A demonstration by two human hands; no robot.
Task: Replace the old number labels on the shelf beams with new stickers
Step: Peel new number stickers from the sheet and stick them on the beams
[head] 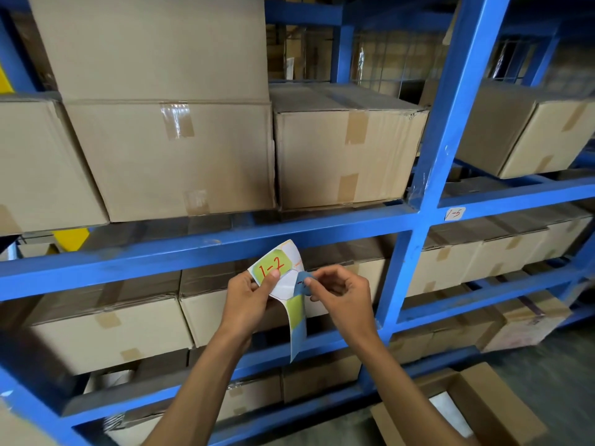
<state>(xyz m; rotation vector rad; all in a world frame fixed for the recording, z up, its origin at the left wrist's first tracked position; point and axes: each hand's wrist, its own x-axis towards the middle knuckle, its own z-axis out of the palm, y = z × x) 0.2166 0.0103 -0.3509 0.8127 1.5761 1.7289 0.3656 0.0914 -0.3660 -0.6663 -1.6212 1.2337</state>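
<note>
My left hand (248, 296) holds a curled sticker sheet (288, 286) in front of a blue shelf beam (161, 257). A green sticker on the sheet reads "1-2" in red. My right hand (341, 292) pinches a small blue sticker (303, 282) that is partly peeled off the sheet. The sheet's lower end, with green and blue stickers, hangs down between my hands. An old white label (454, 214) reading "1-5" sits on the beam to the right of the blue upright post (441, 149).
Taped cardboard boxes (180, 156) fill the shelves above and below the beam. An open cardboard box (467, 410) stands on the floor at the lower right. More boxes sit in the right bay beyond the upright.
</note>
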